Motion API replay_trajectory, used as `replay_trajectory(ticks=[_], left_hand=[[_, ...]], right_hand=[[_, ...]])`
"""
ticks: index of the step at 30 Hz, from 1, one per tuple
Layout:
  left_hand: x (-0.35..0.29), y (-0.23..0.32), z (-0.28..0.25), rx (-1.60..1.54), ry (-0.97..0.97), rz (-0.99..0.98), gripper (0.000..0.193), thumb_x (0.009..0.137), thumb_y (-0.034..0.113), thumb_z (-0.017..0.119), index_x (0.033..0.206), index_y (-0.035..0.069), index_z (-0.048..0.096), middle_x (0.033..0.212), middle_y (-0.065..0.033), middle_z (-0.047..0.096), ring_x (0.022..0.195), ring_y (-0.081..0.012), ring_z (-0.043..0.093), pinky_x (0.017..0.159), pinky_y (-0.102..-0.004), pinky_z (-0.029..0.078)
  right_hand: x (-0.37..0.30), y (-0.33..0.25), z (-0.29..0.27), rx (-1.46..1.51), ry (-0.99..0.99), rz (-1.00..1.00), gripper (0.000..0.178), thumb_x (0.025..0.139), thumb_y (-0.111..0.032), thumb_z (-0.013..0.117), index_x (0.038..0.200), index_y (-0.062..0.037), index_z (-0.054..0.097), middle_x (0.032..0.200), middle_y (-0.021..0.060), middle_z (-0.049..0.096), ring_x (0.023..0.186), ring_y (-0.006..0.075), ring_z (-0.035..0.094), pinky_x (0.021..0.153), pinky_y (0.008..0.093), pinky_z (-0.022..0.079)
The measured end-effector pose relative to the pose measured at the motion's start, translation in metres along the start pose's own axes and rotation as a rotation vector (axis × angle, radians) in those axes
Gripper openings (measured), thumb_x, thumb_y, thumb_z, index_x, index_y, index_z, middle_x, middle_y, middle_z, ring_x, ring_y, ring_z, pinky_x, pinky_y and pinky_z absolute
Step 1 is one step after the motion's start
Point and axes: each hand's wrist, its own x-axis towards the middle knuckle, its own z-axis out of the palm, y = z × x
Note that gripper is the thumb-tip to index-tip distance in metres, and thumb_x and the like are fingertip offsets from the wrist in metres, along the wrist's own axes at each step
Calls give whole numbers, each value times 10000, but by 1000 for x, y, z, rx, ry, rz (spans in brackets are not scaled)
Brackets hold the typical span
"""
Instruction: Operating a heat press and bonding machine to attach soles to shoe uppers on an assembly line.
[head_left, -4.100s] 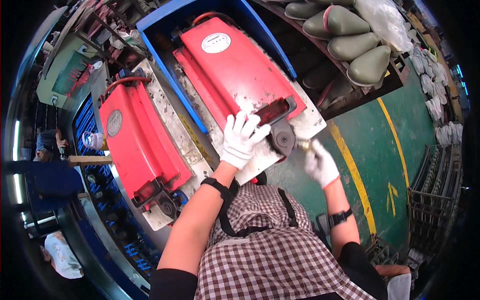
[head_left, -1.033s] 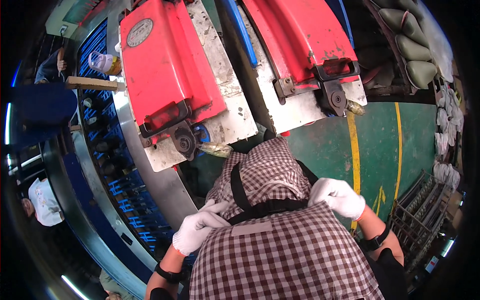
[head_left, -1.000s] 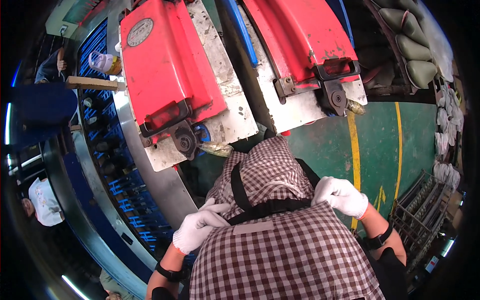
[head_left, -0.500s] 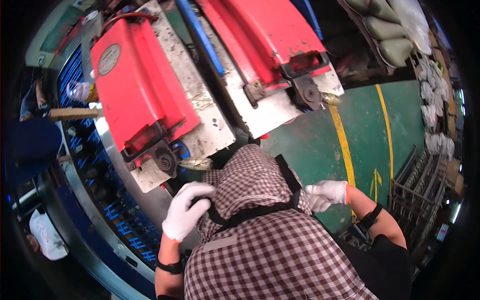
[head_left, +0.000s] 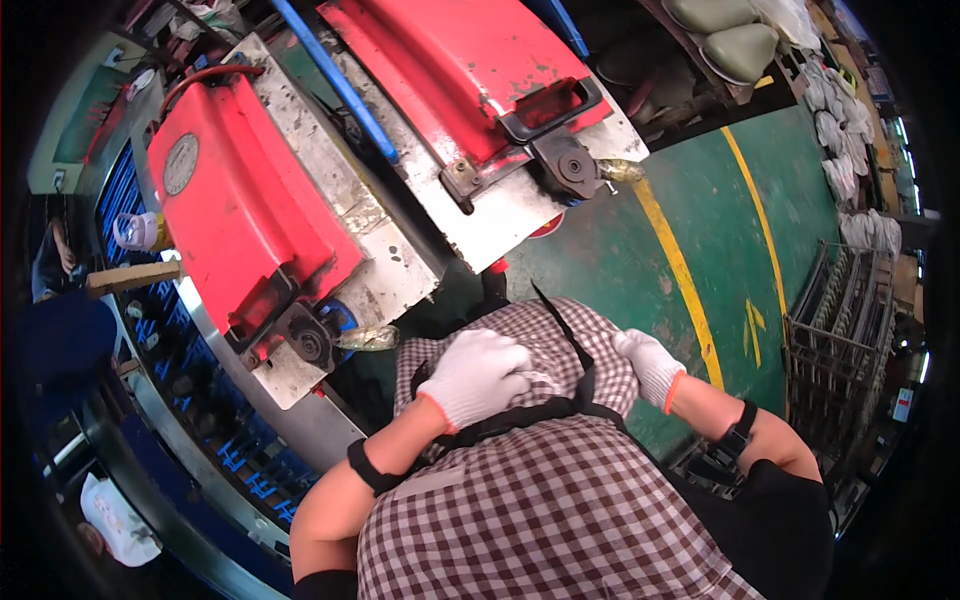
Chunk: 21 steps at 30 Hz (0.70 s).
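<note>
A brown-and-white checked apron covers my front, with a black strap across its waist. My left hand, in a white knit glove, lies over the apron's front above the strap, its fingers curled. What sits inside those fingers is hidden. At the apron's right edge is my right hand, gloved the same way, its fingers closed together against the cloth. A loose black strap end runs up the apron between the two hands. Both wrists carry black bands.
Two red machine covers with black handles rest on worn pale plates ahead. Wrapped handles stick out near me. A metal rack stands right on the green floor. Blue racking lines the left.
My left hand has moved right and inward from the apron's side onto its front. My right hand has shifted slightly up against the apron's edge. The machines appear lower and farther left.
</note>
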Motion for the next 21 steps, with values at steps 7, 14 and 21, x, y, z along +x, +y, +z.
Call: replay_trajectory(ticks=[7, 14, 21], left_hand=[[-32, -8, -34, -365, 120, -269, 294, 1061, 254, 617, 1173, 51, 799, 1130, -147, 792, 1122, -296, 722, 1033, -390, 541], [-214, -2, -3, -283, 363, -1124, 459, 1043, 441, 642, 1249, 46, 750, 1195, -196, 773, 1161, -377, 713, 1041, -459, 533], [-267, -57, 130, -583, 431, -1452, 548, 1060, 494, 607, 1292, 10, 718, 1117, -245, 768, 1081, -275, 740, 965, -441, 551]], right_hand=[[30, 60, -57, -752, 112, -333, 252, 1055, -288, 656, 969, -51, 644, 772, 50, 617, 728, 174, 581, 684, 372, 493], [28, -32, -102, -1190, 290, -256, 335, 1035, -273, 647, 1296, -68, 692, 1023, 185, 741, 994, 312, 723, 938, 380, 562], [8, -68, 133, -1080, -642, -573, 607, 1022, -436, 681, 1495, -65, 596, 1451, 184, 654, 1311, 297, 649, 1143, 400, 487]])
